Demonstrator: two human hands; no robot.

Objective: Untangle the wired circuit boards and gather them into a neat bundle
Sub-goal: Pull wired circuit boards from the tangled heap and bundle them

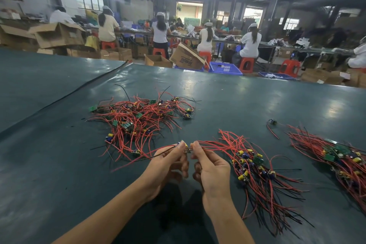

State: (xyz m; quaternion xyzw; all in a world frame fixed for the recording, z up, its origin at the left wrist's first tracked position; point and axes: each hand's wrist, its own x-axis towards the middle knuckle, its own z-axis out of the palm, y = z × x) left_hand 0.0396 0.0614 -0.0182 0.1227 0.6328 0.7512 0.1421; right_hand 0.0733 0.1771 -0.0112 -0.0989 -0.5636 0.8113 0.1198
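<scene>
Left hand [168, 164]: I am seeing it pinching a small wired board [182, 144] at the fingertips, leads trailing left.
Right hand [212, 166]: it is pinching red wires [210, 144] that are running into the near bundle [255, 170].
Task pieces: a tangled pile [138, 119] is lying ahead-left of the hands, the near bundle just right of them, and a far bundle [340, 160] at the right frame edge.
Count: I am counting three heaps and one stray piece [273, 122]. The boards per heap are too many to tell.
Edges: the tabletop [247, 95] is ending behind the pile, and a seam [79, 91] is crossing its left side diagonally.
Open room: a wide stretch is lying between seam and hands.
Writing: print is showing inverted on a tipped cardboard box [186, 58], but I am not making it out.
</scene>
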